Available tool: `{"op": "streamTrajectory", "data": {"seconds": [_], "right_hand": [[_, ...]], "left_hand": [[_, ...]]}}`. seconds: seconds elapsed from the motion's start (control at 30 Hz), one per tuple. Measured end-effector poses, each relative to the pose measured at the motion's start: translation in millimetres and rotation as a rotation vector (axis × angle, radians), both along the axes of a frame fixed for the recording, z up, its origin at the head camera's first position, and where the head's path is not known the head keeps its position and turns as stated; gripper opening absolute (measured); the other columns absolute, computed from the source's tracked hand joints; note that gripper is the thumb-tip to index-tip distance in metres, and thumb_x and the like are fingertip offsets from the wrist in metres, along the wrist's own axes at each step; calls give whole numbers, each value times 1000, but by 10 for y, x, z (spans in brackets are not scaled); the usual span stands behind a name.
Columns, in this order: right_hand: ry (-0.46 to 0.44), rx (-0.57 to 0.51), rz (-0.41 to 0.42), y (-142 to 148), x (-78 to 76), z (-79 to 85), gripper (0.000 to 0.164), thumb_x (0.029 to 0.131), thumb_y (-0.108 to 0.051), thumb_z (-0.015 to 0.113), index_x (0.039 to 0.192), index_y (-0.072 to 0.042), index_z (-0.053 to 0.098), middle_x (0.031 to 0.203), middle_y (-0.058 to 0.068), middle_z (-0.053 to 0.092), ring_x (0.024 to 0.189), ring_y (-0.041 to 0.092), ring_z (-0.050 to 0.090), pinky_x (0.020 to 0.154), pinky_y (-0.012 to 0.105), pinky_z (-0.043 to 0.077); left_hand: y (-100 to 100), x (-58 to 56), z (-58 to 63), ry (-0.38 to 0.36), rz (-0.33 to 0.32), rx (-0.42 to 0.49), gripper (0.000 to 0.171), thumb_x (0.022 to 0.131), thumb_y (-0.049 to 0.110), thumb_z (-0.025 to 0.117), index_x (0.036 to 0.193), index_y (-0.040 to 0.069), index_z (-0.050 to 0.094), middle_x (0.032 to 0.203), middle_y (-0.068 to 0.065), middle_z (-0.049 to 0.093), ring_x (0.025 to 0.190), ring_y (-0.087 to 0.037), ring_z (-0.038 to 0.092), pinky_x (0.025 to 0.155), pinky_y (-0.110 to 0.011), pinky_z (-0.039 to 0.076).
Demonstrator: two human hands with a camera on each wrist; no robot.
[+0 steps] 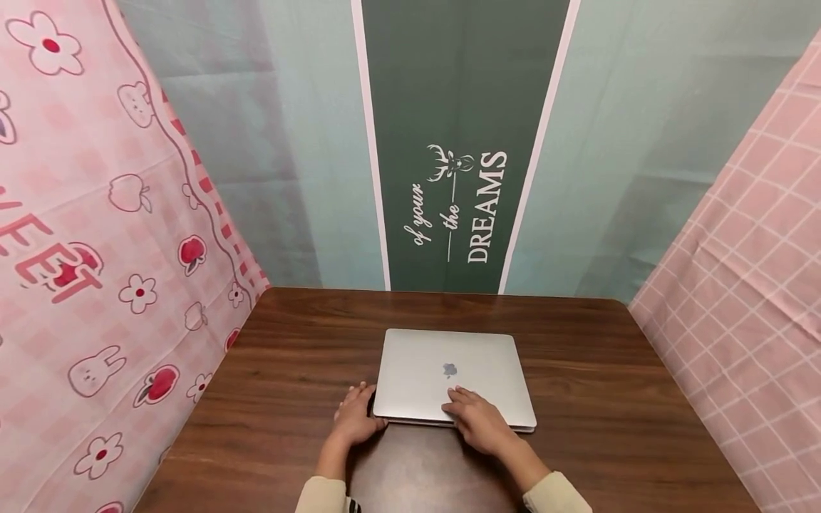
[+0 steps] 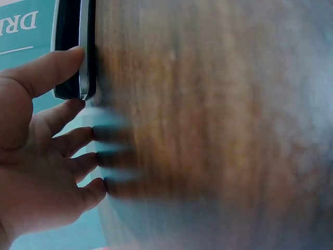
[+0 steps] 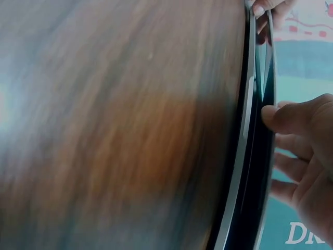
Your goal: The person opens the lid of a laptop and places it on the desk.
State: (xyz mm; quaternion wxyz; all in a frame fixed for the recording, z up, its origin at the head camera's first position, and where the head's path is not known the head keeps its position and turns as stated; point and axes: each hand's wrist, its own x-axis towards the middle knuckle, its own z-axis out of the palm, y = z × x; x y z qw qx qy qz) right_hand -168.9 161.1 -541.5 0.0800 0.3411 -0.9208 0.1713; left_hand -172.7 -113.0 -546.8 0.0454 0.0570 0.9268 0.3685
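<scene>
A silver laptop [image 1: 420, 370] lies on the table, its lid raised by a narrow gap along the front edge, as the right wrist view shows. My right hand [image 1: 479, 422] is at the middle of that edge. Its thumb [image 3: 276, 119] catches the lid's rim and the other fingers lie on the lid's outer face, pinching it. At the front left corner is my left hand [image 1: 355, 419]. There the thumb [image 2: 67, 60] presses on the laptop's base, while the other fingers spread down to the tabletop beside the corner.
The brown wooden table [image 1: 596, 370] extends around the laptop on all sides. Behind it hangs a green and teal curtain [image 1: 321, 178] with lettering. Pink patterned cloth [image 1: 128, 235] hangs at the left, and pink checked cloth [image 1: 737, 285] at the right.
</scene>
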Motion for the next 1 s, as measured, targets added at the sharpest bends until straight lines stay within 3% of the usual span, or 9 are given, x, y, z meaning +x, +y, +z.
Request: {"op": "streamTrajectory", "data": {"seconds": [0.17,0.43,0.63,0.73,0.83,1.0], "right_hand": [[74,-77,60,81,-25,-33,27,73,0,70,100,-4,70,114,18,61,110,32,55,91,44,42],[331,-215,190,121,-80,-92,29,65,6,74,92,-2,70,101,18,66,96,31,62,80,45,49],[384,-259,206,121,-103,-59,33,63,8,73,94,-2,69,100,15,66,94,29,63,78,46,49],[389,-282,195,121,-106,-31,29,68,7,70,95,-3,69,100,13,67,95,27,63,78,46,49],[396,-308,202,110,-105,-12,15,83,-1,59,94,-3,69,99,12,67,94,26,63,78,45,49],[423,-348,230,64,-89,-3,32,99,-14,40,92,-1,69,96,13,67,92,27,64,79,42,49]], "left_hand": [[12,3,-23,8,27,-43,67,67,21,79,127,2,54,137,-23,40,129,-44,27,95,-65,20],[-7,2,14,-12,13,-31,68,68,23,80,128,3,53,138,-22,39,130,-43,26,95,-66,16],[-25,-9,24,-21,12,-5,67,69,23,79,127,3,53,138,-22,38,130,-43,26,94,-66,16],[-22,-17,25,-22,13,-4,68,69,23,80,128,3,53,138,-22,38,129,-43,27,94,-66,16],[-18,-18,33,-19,13,-14,69,69,23,80,128,1,52,138,-22,38,129,-43,28,94,-66,18],[-25,-14,35,-11,19,-31,70,68,20,81,129,0,51,137,-21,39,126,-42,31,92,-66,20]]}}
